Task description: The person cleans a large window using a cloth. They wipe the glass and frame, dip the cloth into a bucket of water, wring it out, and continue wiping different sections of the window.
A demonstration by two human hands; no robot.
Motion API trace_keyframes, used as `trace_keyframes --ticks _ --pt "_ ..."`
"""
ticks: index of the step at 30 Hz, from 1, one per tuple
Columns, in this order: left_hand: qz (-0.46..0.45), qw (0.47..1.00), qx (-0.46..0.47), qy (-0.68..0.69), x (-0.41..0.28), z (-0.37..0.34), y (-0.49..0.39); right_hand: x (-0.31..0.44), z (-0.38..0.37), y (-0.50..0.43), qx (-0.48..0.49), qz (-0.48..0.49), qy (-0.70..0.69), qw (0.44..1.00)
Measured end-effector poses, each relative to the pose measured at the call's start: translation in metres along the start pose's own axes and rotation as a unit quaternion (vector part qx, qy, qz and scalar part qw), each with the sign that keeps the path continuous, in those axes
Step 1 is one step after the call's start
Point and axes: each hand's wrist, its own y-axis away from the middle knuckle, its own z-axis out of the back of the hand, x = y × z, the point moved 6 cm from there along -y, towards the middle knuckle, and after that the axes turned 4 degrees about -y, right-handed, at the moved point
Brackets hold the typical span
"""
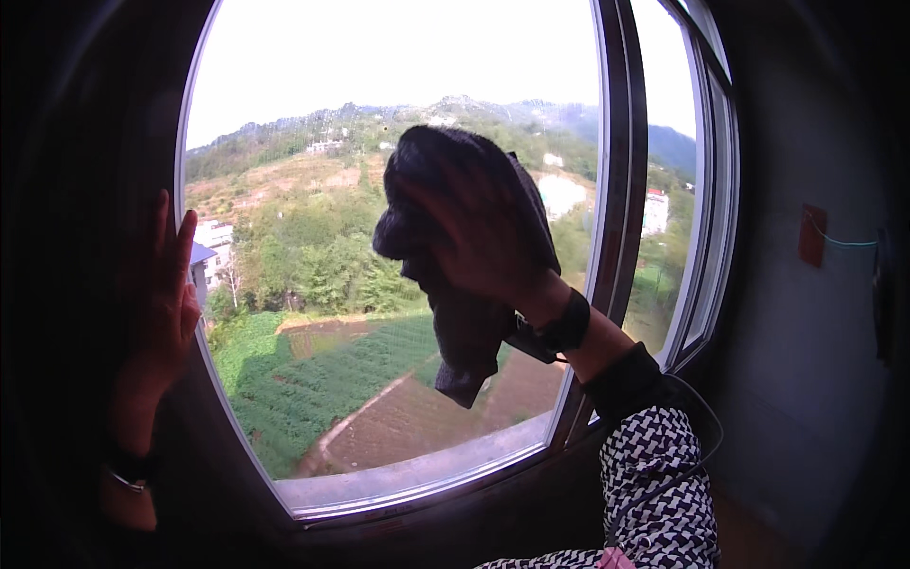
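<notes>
Against the glass pane of a window, my right hand presses a dark cloth. Its fingers are spread over the bunched cloth, and the lower part hangs below my palm. My left hand rests at the left side of the window frame, fingers raised and apart, holding nothing. Part of that hand is in deep shadow. Small spots and streaks show on the upper part of the pane.
A dark upright frame divides the pane from narrower sashes at the right. A thin black cable loops beside my right sleeve. On the right wall are a reddish-brown plate and a light-blue cord.
</notes>
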Motion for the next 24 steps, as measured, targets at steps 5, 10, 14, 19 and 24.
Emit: trace_keyframes --ticks 5,10,14,19,24 --pt "-0.003 0.998 -0.010 -0.065 0.007 0.002 0.001 -0.119 0.066 -0.013 -0.148 -0.110 0.033 0.982" --pt "-0.018 0.997 -0.016 -0.075 -0.001 -0.001 0.006 -0.007 0.019 0.206 -0.086 -0.440 -0.045 0.893" --pt "0.001 0.998 -0.003 -0.057 -0.006 0.002 0.005 0.113 -0.008 0.272 0.029 -0.360 0.080 0.929" --pt "-0.017 0.997 0.015 -0.074 -0.014 0.012 0.006 -0.007 0.013 0.118 -0.037 -0.241 0.010 0.970" --pt "-0.011 0.999 0.005 -0.035 -0.018 0.011 0.006 -0.121 0.016 -0.093 -0.195 -0.061 0.086 0.975"
